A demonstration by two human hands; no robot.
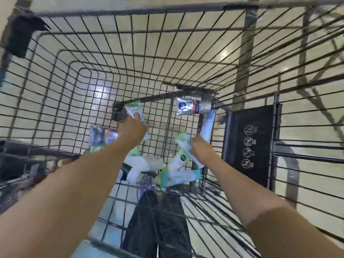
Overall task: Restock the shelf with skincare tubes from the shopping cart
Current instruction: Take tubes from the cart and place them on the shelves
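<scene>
- Down inside the wire shopping cart [186, 43], both your bare arms reach toward the bottom of the basket, seen from your head camera looking steeply down.
- Your left hand [133, 129] has its fingers curled round a white tube with green print [133, 110], which sticks up past your knuckles toward the far left corner of the basket floor.
- Your right hand [200, 148] grips a white-and-green tube [183, 144] that lies slanted across your fingers, one end pointing up-left and the other down-right.
- A pale blue tube [208, 127] stands just beyond your right hand, leaning against the cart's right wall; whether your fingers touch it, you cannot tell from this blurred view.
- A silver tube with a dark blue round logo and a red band [192, 108] lies across the far right corner of the basket, apart from both hands.
- A blurred blue-and-orange packet [103, 136] sits just left of your left wrist.
- Between your forearms, near the basket's near edge, more tubes lie in a loose heap: a white one with a dark green round mark [176, 162], a teal-capped one [178, 177] under it, and several white ones [141, 164] to the left.
- A black child-seat flap with four round warning symbols [248, 146] hangs on the right side of the cart.
- Your dark trousers [158, 220] show through the wire below.
</scene>
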